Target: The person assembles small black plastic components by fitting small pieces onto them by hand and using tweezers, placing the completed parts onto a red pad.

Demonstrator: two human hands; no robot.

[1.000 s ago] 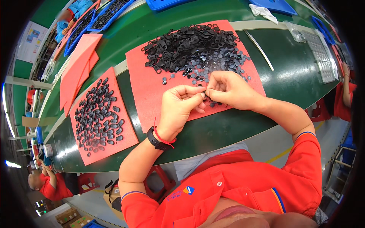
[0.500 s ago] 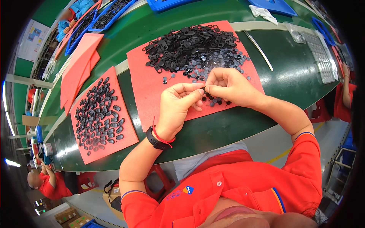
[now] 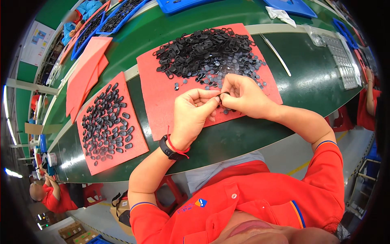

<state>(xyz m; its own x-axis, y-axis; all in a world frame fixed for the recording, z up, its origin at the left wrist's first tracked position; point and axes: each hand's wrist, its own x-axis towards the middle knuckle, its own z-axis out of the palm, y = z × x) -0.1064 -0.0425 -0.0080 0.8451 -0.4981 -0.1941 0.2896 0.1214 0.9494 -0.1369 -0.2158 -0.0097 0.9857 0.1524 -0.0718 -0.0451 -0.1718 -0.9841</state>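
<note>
I see left hand [image 3: 190, 114], right hand [image 3: 252, 98] pinching small black part [image 3: 225, 93] between them, likely for fine control; looped black pieces [image 3: 199, 46] heaped beyond hands, presumably for reach; pink mat [image 3: 157, 103] beneath, probably cushioning.

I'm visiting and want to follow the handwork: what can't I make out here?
All in the head view:
Small black piece: mostly covered by the fingers of the left hand and right hand; its full shape is unclear.
Round discs: some seem hidden behind the right hand.
Heap of looped black tabs: lower ones buried under upper ones.
Blue tray at top centre: cut off by the top edge.
</note>
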